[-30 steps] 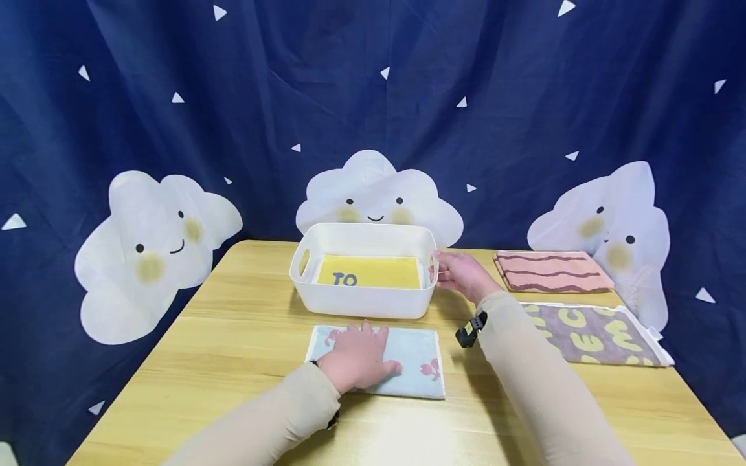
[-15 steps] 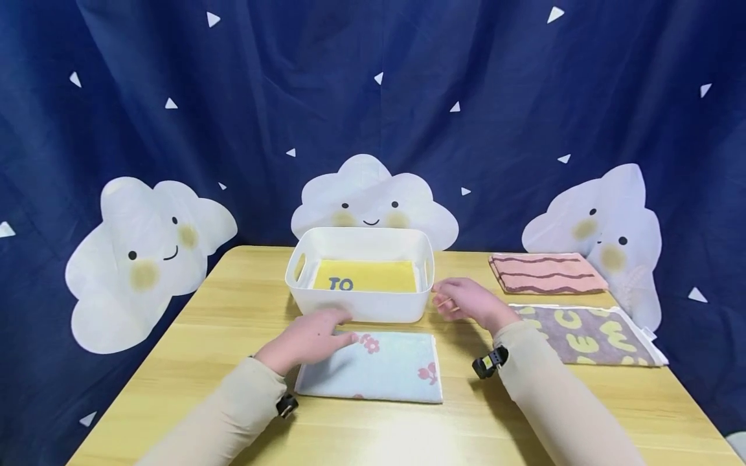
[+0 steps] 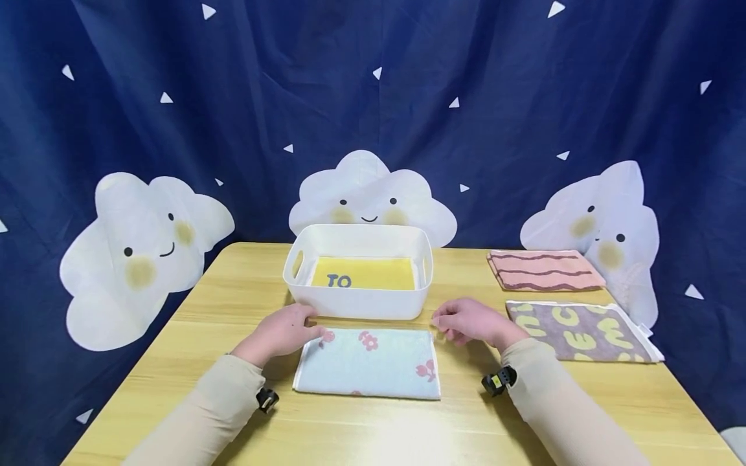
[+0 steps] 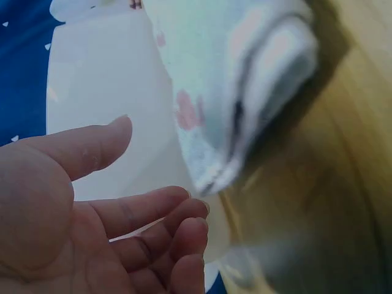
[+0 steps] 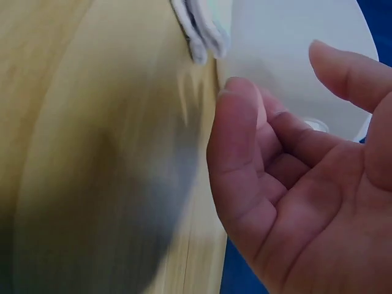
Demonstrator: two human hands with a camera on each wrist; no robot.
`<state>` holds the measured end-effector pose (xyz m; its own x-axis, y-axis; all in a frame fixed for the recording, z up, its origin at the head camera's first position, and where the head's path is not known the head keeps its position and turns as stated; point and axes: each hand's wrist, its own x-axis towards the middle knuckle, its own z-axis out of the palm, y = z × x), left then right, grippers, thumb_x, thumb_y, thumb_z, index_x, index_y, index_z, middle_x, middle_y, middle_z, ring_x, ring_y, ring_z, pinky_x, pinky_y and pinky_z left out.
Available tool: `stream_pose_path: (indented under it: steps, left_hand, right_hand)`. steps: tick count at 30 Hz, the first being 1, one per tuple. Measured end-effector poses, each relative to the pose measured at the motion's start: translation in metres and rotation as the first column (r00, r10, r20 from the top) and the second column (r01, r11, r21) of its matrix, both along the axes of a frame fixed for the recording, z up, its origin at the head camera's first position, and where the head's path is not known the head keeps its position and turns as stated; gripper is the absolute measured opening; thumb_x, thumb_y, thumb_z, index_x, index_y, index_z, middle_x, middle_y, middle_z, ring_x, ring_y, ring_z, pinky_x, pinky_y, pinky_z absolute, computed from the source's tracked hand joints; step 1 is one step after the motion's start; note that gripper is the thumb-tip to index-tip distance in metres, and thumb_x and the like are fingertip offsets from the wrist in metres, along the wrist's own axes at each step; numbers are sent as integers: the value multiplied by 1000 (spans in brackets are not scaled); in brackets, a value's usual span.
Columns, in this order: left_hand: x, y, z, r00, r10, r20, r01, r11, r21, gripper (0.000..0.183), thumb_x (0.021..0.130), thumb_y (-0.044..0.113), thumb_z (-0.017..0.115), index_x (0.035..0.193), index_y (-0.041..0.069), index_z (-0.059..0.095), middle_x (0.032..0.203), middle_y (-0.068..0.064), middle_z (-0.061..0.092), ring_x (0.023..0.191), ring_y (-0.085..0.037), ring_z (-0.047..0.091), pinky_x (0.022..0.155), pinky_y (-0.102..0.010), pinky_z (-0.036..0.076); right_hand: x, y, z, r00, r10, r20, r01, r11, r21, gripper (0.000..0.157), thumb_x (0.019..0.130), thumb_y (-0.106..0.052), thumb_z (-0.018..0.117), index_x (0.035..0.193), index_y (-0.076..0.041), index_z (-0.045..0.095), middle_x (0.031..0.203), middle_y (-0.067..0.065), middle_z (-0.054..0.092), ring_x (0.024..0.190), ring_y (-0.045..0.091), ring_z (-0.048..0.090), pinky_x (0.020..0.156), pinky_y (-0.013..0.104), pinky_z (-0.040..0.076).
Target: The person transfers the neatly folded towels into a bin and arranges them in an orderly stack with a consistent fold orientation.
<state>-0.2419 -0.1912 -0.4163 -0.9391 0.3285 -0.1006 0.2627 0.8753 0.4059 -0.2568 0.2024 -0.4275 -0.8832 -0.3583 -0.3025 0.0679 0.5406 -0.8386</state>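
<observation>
A folded light blue towel (image 3: 373, 366) with pink flowers lies flat before me in the head view. My left hand (image 3: 282, 333) is at its far left corner, thumb and fingers apart; in the left wrist view the towel's folded corner (image 4: 208, 153) comes close to the fingertips. By the far right corner hovers my right hand (image 3: 469, 320), fingers loosely bent, with nothing between them and the thumb. Just behind the towel stands a white plastic basket (image 3: 355, 304) with cut-out handles. Inside it lies a folded yellow towel (image 3: 379, 273) lettered "TO".
To the right lie a folded pink towel (image 3: 544, 270) with wavy brown stripes and, nearer, a grey-purple towel (image 3: 583, 331) with yellow letters. The wooden table (image 3: 221, 310) ends at a dark blue curtain (image 3: 373, 116) with clouds.
My left hand has lifted off the blue towel and shifted left to its far corner. My right hand has left the basket's handle and come nearer, beside the towel.
</observation>
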Motion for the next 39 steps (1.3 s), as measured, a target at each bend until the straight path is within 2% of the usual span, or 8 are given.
stream_pose_path:
  steps: [4,9,16,19,24,31,36,39]
  left_hand:
    - [1,-5,-3,1000,6,22,-5,1000,-28,38,94,39,71,113,7,70,112,-8,69,102,-27,63,90,-49,50]
    - [1,-6,-6,998,4,58,-1,999,-52,23,92,29,74,104,10,70,102,-3,68,90,-22,60,85,-46,51]
    - [-1,0,-9,994,51,95,-41,993,-108,34,85,34,82,104,10,66,95,-2,62,82,-21,55,79,-43,49]
    - [-2,1,-11,995,46,87,-36,993,-108,34,86,31,82,106,10,66,97,-2,63,84,-21,56,80,-43,49]
    - [-3,3,-14,992,29,119,-20,997,-78,26,89,26,78,107,9,69,101,-3,65,88,-21,57,85,-45,49]
    - [-2,4,-17,991,6,132,6,996,-87,18,92,26,75,87,12,65,84,-2,60,76,-20,54,72,-40,47]
    - [2,4,-14,990,59,125,-44,992,-116,29,92,33,74,76,13,60,74,-3,56,66,-20,52,60,-35,42]
    - [3,4,-11,989,84,125,-67,988,-137,32,92,38,73,75,13,61,71,-4,55,64,-20,52,57,-34,41]
  right_hand:
    - [2,-7,-4,1000,20,-15,-19,998,58,23,96,-23,69,109,-5,69,89,11,65,73,21,62,64,36,56]
    - [5,-15,-7,998,49,-26,-46,992,119,16,93,-21,72,101,-7,69,80,10,64,67,21,60,60,34,53]
    - [6,-22,-10,997,54,-55,-41,977,211,16,89,-19,77,90,-9,66,75,6,60,60,18,56,56,31,50]
    - [6,-26,-9,994,69,-83,-43,959,279,20,86,-20,81,88,-10,63,76,4,59,55,16,52,53,30,47]
    - [8,-33,-6,984,128,-127,-66,911,408,25,83,-20,84,83,-11,61,72,3,57,51,15,50,53,31,43]
    - [9,-35,0,971,207,-121,-129,876,464,22,82,-20,81,79,-11,61,68,1,53,56,16,50,55,31,41]
    - [9,-31,0,938,300,-172,-193,867,459,18,82,-18,76,73,-14,60,64,-4,49,58,13,47,57,30,38]
    - [8,-30,1,932,319,-174,-213,868,449,23,83,-19,75,69,-15,57,60,-6,46,55,12,45,56,29,37]
